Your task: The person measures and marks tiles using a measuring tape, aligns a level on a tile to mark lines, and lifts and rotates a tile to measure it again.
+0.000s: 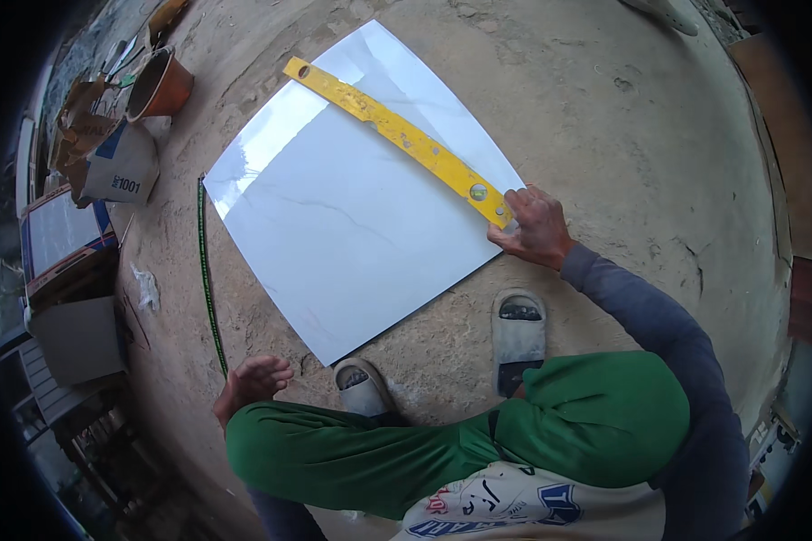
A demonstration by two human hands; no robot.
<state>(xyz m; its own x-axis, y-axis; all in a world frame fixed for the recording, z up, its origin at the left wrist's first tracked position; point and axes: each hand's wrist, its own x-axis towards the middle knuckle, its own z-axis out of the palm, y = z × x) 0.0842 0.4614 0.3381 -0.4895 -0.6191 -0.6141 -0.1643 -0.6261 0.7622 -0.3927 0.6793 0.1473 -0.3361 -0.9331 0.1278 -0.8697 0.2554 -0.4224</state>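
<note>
**Inspector:** Where is the yellow spirit level (397, 132) lying at present?

**Assistant:** It is lying diagonally across the large white glazed tile (352, 207), which is resting flat on the concrete floor (604, 117). The near end of the level is sitting at the tile's right corner, under the right hand (534, 227).

**Inspector:** And the fingers?

**Assistant:** The right hand's fingers are curling down onto that end of the level, pressing or gripping it. The left hand (251, 383) is hovering low beside the green-clad knee, fingers loosely spread and holding nothing, well apart from both tile and level.

**Inspector:** Handling assessment?

**Assistant:** The level is judged stiff and fairly light; it is likely sliding easily on the glaze, so holding it at an end, as now, is giving poor control over the far end. The tile is judged heavy, rigid, slippery and brittle at its corners (best taken by two opposite edges).

**Inspector:** Surroundings?

**Assistant:** Two grey sandals (518, 329) are standing just below the tile; a green cord (207, 279) is running along its left side.
</note>
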